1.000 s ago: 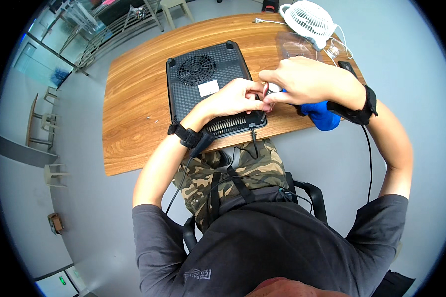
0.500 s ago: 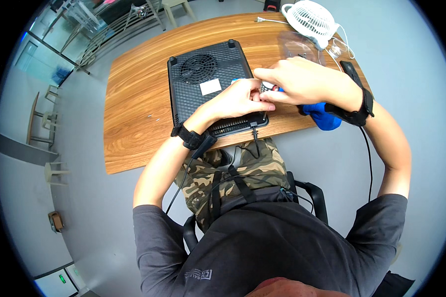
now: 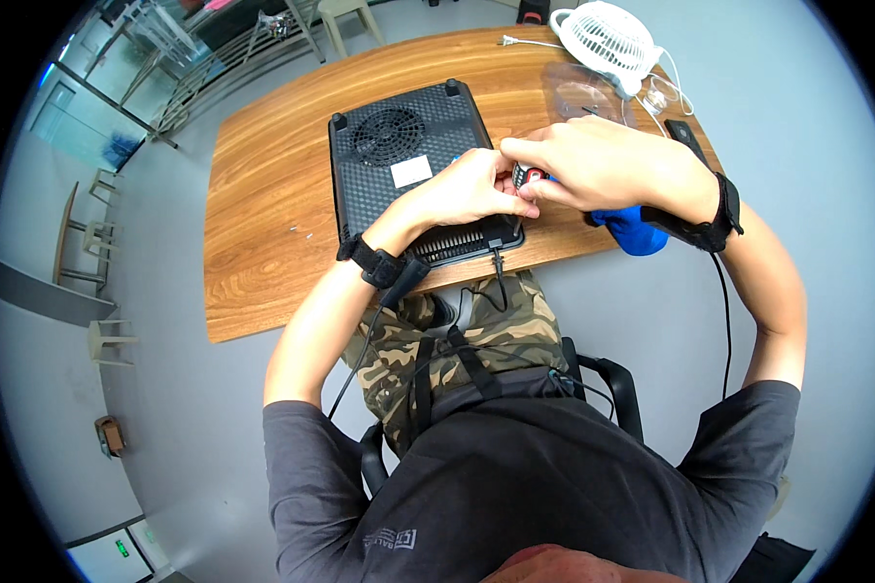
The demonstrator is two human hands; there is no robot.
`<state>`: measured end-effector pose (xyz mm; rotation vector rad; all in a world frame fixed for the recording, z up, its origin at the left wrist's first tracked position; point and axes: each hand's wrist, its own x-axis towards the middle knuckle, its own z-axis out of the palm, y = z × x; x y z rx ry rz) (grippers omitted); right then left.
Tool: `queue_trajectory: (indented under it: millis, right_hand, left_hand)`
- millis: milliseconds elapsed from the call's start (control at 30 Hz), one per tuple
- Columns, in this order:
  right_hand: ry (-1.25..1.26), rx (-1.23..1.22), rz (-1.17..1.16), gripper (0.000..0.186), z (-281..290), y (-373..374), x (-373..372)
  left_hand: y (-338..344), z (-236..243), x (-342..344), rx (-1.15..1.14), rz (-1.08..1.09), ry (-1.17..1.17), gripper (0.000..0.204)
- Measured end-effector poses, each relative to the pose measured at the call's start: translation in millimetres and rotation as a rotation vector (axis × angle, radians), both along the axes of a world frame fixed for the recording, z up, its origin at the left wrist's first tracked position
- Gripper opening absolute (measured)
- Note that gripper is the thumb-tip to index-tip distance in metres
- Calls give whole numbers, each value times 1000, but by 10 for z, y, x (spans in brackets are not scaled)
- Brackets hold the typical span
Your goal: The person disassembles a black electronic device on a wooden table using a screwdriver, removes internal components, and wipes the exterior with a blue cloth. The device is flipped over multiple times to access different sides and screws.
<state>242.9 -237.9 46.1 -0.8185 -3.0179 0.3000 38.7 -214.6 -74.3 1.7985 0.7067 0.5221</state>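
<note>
Over the near right corner of a black boxy unit, head view: both hands are close together. Right grip is bent down from the right, thumb and fingers closed about a small item showing red, black and white. Item lies between the two hands, above the unit's right edge; most of it is covered by fingers, kind not identifiable. Left grip comes in from the left with fingers curled and thumb extended toward the same item; cannot tell whether it also grasps anything, since the fingertips are partly hidden.

Unit lies flat on the wood-grain surface, with a round fan grille and a white label facing up. Black cord leaves its near edge and hangs over the surface's edge. Tiny white pieces lie to the left of the unit. Blue cloth-like object sits beneath the right wrist, at the near right edge. Farther back on the right: a clear plastic package and, just beside it, a white fan.
</note>
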Motion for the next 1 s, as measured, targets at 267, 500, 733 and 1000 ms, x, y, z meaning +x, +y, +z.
queue_trajectory:
  millis: [267, 500, 733, 1000]
  right_hand:
    - [-31, 65, -146, 38, -20, -42, -68]
    - [-67, 84, -178, 46, 52, -30, -103]
    - [49, 183, -148, 44, 391, -25, -97]
    - [111, 254, -271, 37, 313, 211, -155]
  left_hand:
    - [-137, 64, -22, 146, 129, 2, 38]
    - [-130, -45, -5, 173, 151, -66, 26]
    - [-148, 299, -56, 340, 230, -151, 25]
    - [-180, 958, -1283, 757, 483, 405, 43]
